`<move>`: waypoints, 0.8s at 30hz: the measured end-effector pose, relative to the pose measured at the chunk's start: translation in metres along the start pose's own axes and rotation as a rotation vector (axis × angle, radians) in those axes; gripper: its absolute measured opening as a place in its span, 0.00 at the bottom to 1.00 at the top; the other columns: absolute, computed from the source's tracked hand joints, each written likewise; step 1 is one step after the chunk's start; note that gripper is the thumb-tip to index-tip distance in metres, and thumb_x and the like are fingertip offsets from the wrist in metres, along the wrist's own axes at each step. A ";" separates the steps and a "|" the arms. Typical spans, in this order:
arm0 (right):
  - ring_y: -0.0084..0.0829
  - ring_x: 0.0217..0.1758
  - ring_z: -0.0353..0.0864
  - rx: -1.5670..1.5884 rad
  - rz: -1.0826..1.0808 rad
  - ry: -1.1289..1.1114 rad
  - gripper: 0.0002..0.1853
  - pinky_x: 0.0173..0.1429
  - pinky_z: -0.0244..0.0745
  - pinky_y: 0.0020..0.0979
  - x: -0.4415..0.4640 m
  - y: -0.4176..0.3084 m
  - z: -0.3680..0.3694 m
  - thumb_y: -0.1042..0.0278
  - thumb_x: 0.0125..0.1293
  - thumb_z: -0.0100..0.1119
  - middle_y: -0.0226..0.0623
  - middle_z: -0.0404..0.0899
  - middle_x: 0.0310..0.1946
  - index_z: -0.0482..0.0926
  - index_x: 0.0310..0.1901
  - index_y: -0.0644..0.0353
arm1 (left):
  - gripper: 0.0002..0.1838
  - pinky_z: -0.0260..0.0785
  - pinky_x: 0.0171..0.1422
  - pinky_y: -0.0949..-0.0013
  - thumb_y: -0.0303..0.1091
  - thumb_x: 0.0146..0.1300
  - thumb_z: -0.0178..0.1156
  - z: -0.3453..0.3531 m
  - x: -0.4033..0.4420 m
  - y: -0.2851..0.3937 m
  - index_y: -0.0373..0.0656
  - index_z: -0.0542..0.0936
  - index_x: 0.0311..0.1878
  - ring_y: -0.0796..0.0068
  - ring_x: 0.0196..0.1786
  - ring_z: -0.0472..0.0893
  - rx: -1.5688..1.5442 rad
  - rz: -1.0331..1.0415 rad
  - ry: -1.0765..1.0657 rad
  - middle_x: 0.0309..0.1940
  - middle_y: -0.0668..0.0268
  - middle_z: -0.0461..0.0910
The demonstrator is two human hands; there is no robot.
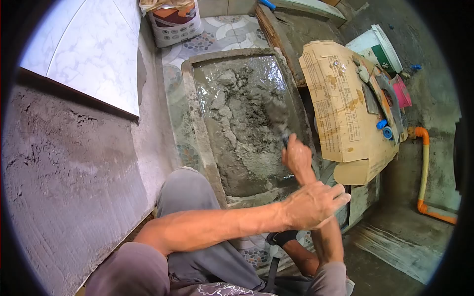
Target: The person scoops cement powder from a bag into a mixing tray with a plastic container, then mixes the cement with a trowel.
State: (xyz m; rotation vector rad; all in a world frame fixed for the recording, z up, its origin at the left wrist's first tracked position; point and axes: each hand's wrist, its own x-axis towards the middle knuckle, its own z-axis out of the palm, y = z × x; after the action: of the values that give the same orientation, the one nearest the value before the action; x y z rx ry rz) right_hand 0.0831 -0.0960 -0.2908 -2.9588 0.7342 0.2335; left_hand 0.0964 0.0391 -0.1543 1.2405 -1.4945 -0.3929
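Observation:
My right hand (297, 155) is closed around the dark handle of a trowel (277, 111). Its blade, coated in wet cement and slightly blurred, rests in the grey mortar (229, 111) inside a shallow rectangular mixing trough (203, 126). The mortar is lumpy in the middle, with shiny water around the edges. Across my right forearm lies my left hand (316, 204), its fingers curled; what they hold, if anything, is hidden.
Right of the trough lies a flattened cardboard sheet (328, 106) with tools on it. Behind it are a white bucket (377, 49) and a pink container (401, 91). A cement bag (175, 24) stands at the back. White tiles (94, 49) cover part of the left wall; an orange pipe (423, 167) runs at right.

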 end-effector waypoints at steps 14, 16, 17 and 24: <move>0.62 0.46 0.82 0.155 0.351 -0.365 0.28 0.49 0.77 0.50 -0.064 0.030 0.060 0.63 0.60 0.62 0.66 0.81 0.38 0.69 0.55 0.79 | 0.28 0.73 0.44 0.58 0.27 0.50 0.66 -0.008 -0.008 0.006 0.34 0.75 0.58 0.56 0.38 0.80 0.019 0.000 -0.001 0.43 0.57 0.74; 0.64 0.42 0.82 0.289 0.414 -0.297 0.29 0.46 0.76 0.50 -0.067 0.002 0.060 0.62 0.58 0.64 0.66 0.81 0.34 0.69 0.53 0.80 | 0.29 0.73 0.43 0.58 0.26 0.50 0.66 -0.005 -0.008 0.006 0.35 0.75 0.58 0.56 0.38 0.80 0.010 0.010 -0.011 0.43 0.57 0.74; 0.64 0.40 0.82 0.348 0.425 -0.277 0.28 0.45 0.75 0.51 -0.070 -0.009 0.055 0.63 0.58 0.64 0.65 0.81 0.34 0.69 0.52 0.79 | 0.29 0.73 0.43 0.58 0.26 0.50 0.66 -0.003 -0.009 0.006 0.35 0.75 0.58 0.56 0.38 0.80 0.000 0.011 -0.020 0.44 0.57 0.74; 0.63 0.36 0.82 0.319 0.197 -0.145 0.20 0.39 0.76 0.53 -0.066 -0.047 -0.003 0.66 0.58 0.63 0.61 0.80 0.34 0.67 0.44 0.69 | 0.28 0.74 0.43 0.58 0.25 0.50 0.65 0.005 -0.006 0.006 0.36 0.75 0.58 0.56 0.39 0.80 0.016 0.019 -0.081 0.46 0.57 0.75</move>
State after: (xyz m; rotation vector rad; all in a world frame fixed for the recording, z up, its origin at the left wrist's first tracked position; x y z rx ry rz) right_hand 0.0477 -0.0244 -0.2749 -2.5435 0.9451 0.3080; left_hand 0.0880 0.0447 -0.1548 1.2348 -1.5794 -0.4234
